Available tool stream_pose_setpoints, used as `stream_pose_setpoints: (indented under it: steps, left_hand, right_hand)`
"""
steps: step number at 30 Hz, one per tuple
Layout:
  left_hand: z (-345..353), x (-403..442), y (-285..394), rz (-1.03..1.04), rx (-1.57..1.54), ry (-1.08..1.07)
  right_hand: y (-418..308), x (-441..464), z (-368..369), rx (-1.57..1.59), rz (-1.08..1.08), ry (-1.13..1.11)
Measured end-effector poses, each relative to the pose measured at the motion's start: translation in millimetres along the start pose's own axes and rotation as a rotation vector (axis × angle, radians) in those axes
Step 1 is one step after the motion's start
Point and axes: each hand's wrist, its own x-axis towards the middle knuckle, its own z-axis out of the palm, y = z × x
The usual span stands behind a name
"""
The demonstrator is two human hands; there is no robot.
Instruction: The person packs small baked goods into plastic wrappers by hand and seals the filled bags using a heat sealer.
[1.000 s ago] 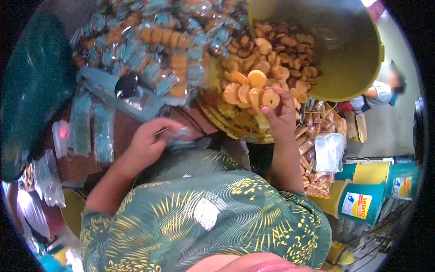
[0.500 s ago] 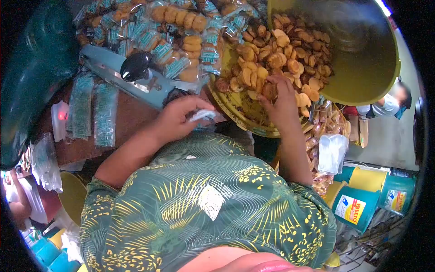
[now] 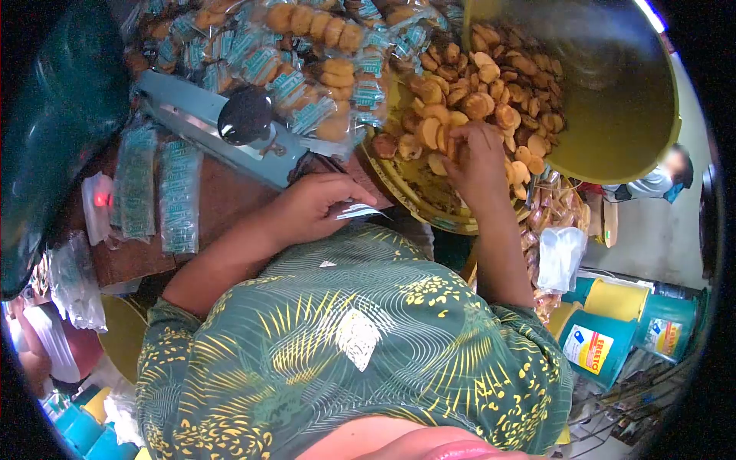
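Note:
My left hand (image 3: 326, 201) is closed on a small clear plastic bag (image 3: 359, 211), pinched between thumb and fingers just in front of my shirt. My right hand (image 3: 481, 165) reaches into a heap of round golden-brown cookies (image 3: 491, 100) that spills from a tipped yellow tub (image 3: 625, 146). Its fingers are curled round a cookie (image 3: 454, 142), partly hidden by them. Left of the heap, a light-blue bag sealer (image 3: 188, 115) with a black knob (image 3: 245, 115) lies aslant on the brown table (image 3: 222, 218), its end close to my left hand.
Filled cookie packets (image 3: 287, 84) are piled behind the sealer. Flat printed bags (image 3: 180, 195) lie on the table at left. A dark green shiny object (image 3: 61, 138) fills the far left. Teal and yellow buckets (image 3: 602, 341) stand at right, and another person (image 3: 655, 180) is beyond the tub.
My right hand has shifted slightly among the cookies, its fingers more curled. My left hand has moved a little right and down, turning the bag flatter. The view has shifted slightly.

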Motion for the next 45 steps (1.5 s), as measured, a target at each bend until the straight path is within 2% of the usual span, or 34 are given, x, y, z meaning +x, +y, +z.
stream_pose_setpoints:
  steps: [4, 10, 13, 16, 19, 22, 23, 26, 32, 35, 38, 41, 45]
  left_hand:
    - [-1.0, -0.8, 0.6, -0.002, -0.057, -0.017]
    - [-3.0, -3.9, 0.3, 0.023, -0.059, -0.017]
    - [-4.4, -4.5, 1.8, 0.011, -0.069, -0.024]
    - [-3.9, -5.6, 0.6, 0.010, -0.132, -0.010]
    - [-1.1, -7.3, -2.2, 0.009, -0.147, 0.009]
    - [1.5, -6.2, -5.3, 0.033, -0.105, 0.021]
    - [2.3, -5.8, -5.8, 0.046, -0.087, 0.026]
    - [-0.3, -4.0, 0.1, 0.068, -0.090, 0.065]
    - [-1.2, -5.7, 0.7, 0.044, -0.112, 0.032]
    - [-0.2, -6.4, -1.1, 0.028, -0.115, 0.023]
    - [-0.6, -5.4, -1.2, 0.027, -0.122, 0.011]
    - [-0.8, -5.8, -0.6, 0.038, -0.110, 0.024]
    - [-2.0, -4.6, 1.3, 0.017, -0.098, 0.018]
  right_hand:
    - [1.0, -1.5, 0.2, -0.005, -0.021, -0.073]
    - [-18.9, 9.2, -3.8, 0.035, -0.012, -0.066]
    - [-11.4, 14.2, 5.1, 0.008, -0.075, -0.086]
    - [5.8, 21.1, 2.7, 0.250, 0.344, -0.164]
    - [34.8, 22.8, -2.8, 0.617, 0.418, -0.063]
    - [50.2, 23.9, -2.1, 0.437, 0.395, -0.018]
    - [54.6, 25.2, -1.0, 0.515, 0.428, -0.113]
    - [63.5, 24.8, 6.8, 0.291, 0.364, -0.099]
    - [89.1, 21.4, 22.3, 0.225, 0.340, 0.039]
    - [60.6, 26.3, 5.8, 0.379, 0.323, 0.022]
    - [62.1, 24.4, 4.8, 0.554, 0.365, 0.056]
    - [58.2, 21.8, 5.6, 0.957, 0.545, 0.100]
    - [49.3, 19.6, 7.0, 1.221, 0.623, 0.126]
